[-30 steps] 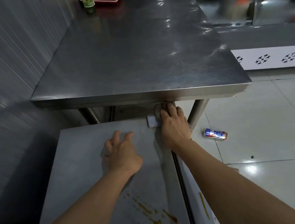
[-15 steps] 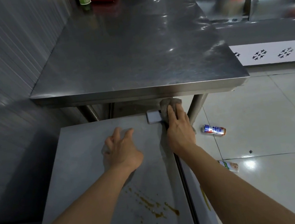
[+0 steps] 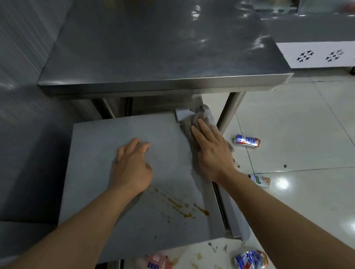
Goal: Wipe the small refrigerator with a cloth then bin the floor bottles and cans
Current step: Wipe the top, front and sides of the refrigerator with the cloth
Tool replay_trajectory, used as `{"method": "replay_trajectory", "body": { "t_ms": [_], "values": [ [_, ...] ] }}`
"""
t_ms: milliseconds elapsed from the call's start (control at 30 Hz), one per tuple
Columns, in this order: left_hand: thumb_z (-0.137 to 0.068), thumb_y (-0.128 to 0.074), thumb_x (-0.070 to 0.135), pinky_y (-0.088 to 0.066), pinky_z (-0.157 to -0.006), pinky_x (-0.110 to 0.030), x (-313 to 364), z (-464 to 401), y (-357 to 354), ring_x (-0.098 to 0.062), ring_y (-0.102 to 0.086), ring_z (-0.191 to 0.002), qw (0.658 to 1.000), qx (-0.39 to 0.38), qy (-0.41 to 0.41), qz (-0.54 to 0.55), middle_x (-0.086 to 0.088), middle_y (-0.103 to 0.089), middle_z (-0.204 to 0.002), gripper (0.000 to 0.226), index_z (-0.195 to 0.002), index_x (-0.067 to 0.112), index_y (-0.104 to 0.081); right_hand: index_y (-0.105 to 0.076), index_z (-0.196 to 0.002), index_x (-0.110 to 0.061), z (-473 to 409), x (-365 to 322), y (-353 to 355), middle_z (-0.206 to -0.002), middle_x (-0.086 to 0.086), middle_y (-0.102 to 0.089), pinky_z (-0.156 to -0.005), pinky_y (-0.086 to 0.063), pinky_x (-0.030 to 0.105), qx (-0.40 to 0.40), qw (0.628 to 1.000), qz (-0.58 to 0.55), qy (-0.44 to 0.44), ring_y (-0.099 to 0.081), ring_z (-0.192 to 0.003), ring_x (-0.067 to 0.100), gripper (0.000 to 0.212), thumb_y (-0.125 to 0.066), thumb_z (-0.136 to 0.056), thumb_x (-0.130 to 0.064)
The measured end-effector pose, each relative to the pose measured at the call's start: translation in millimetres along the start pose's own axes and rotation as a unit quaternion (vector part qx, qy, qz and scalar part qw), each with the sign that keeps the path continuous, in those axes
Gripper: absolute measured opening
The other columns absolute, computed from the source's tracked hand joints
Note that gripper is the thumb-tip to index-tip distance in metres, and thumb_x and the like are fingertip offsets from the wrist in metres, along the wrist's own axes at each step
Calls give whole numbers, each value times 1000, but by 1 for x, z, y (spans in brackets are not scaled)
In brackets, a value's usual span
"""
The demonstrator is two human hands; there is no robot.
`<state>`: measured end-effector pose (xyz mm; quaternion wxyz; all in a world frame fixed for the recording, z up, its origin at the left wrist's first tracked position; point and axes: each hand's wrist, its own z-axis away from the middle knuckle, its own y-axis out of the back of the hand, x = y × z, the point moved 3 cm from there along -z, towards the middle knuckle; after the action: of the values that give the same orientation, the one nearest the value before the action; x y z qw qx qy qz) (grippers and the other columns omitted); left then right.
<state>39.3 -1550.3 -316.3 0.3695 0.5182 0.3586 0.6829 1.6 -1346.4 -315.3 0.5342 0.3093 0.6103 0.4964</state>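
Nearest, on the tiled floor (image 3: 313,195) by the person's feet, lie a crushed can (image 3: 250,262) and a pinkish bottle (image 3: 158,263) among small spills; none of this litter is binned yet. Just beyond is the small refrigerator (image 3: 106,221), its grey top marked with brown streaks (image 3: 180,205) near the front edge. The left hand (image 3: 131,168) rests on that top with fingers relaxed, grasping nothing and apparently bracing. The right hand (image 3: 213,154) presses flat, fingers straight, on the grey cloth (image 3: 193,124) along the right edge near the back corner. To the right on the floor lie a small bottle (image 3: 260,180) and, further off, a blue and red can (image 3: 247,140). Farthest stands the steel bench (image 3: 161,47). The wiping step seems under way; the next move likely calls for drawing the cloth toward the brown streaks with firm pressure
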Motion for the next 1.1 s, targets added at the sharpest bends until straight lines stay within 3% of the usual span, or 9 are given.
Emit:
{"method": "replay_trajectory", "body": {
  "t_ms": [100, 233, 400, 500, 633, 733, 933, 1033, 1100],
  "values": [
    [-89, -50, 22, -22, -112, -40, -4, 9, 1, -20, -15, -137, 1000, 1, 1, -3, 5, -20, -154, 54, -140, 28, -35, -27, -146, -22, 51, -3, -2, -157, 1, -18, -119, -14, 42, 10, 998, -19, 62, -12, -146, 25, 58, -49, -93, -26],
    [-90, -48, 24, -22, -113, -41, -6, 22, 1, -21, -16, -137, 1000, -12, 4, -3, 5, -20, -154, 52, -140, 28, -35, -41, -141, -14, 102, -6, -3, -150, 7, -35, -111, -24, 44, -1, 992, 6, 125, -26, -139, 28, 81, -76, -69, -29],
    [-89, -49, 27, -26, -111, -42, 7, 29, -1, -25, -21, -132, 1000, -16, 0, -9, 3, -27, -148, 52, -139, 27, -36, -16, -149, -28, 46, 4, 5, -159, -3, -8, -118, -9, 41, -20, 998, 36, 43, -5, -147, 22, 58, -35, -95, -32],
    [-88, -49, 26, -28, -110, -40, 10, 32, -1, -26, -24, -130, 1000, -13, -3, -14, 3, -28, -147, 53, -139, 25, -36, -14, -150, -28, 28, 3, 5, -159, -4, -6, -118, -2, 39, -13, 999, 29, 14, 0, -147, 20, 57, -36, -97, -27],
    [-89, -51, 23, -29, -109, -40, 2, 42, 2, -26, -24, -131, 1000, 3, -3, -21, 2, -29, -149, 52, -139, 18, -36, -37, -143, -20, 91, -10, -1, -152, 3, -30, -114, -25, 48, 12, 991, -29, 132, -23, -143, 28, 61, -57, -85, -27],
    [-89, -51, 24, -27, -111, -41, -5, 52, 5, -28, -23, -134, 1000, 13, 23, -7, -1, -29, -150, 55, -141, 16, -33, -42, -139, -21, 124, -13, -9, -149, -1, -36, -110, -28, 47, 4, 980, -29, 199, -28, -140, 26, 58, -61, -85, -17],
    [-85, -53, 10, -29, -107, -39, -33, 79, 11, -31, -30, -129, 996, 57, 66, -15, -5, -37, -142, 49, -132, 12, -42, -19, -149, -29, 29, -30, -8, -159, -7, -9, -120, -11, 41, -58, 985, 14, 162, -5, -147, 22, 58, -40, -95, -27],
    [-83, -54, 9, -27, -108, -36, -47, 96, 11, -30, -28, -130, 996, 52, 70, -35, -4, -32, -146, 53, -134, 14, -40, -24, -148, -25, 22, -45, -13, -158, -5, -13, -119, -13, 42, -49, 988, 7, 149, -8, -147, 24, 56, -36, -93, -22],
    [-83, -55, 10, -27, -109, -38, -50, 106, 12, -29, -26, -130, 995, 57, 80, -35, -4, -28, -149, 56, -136, 16, -39, -34, -145, -24, 50, -54, -18, -156, -2, -23, -116, -21, 44, -67, 971, -1, 230, -17, -145, 27, 56, -32, -88, -27]
  ]
}}
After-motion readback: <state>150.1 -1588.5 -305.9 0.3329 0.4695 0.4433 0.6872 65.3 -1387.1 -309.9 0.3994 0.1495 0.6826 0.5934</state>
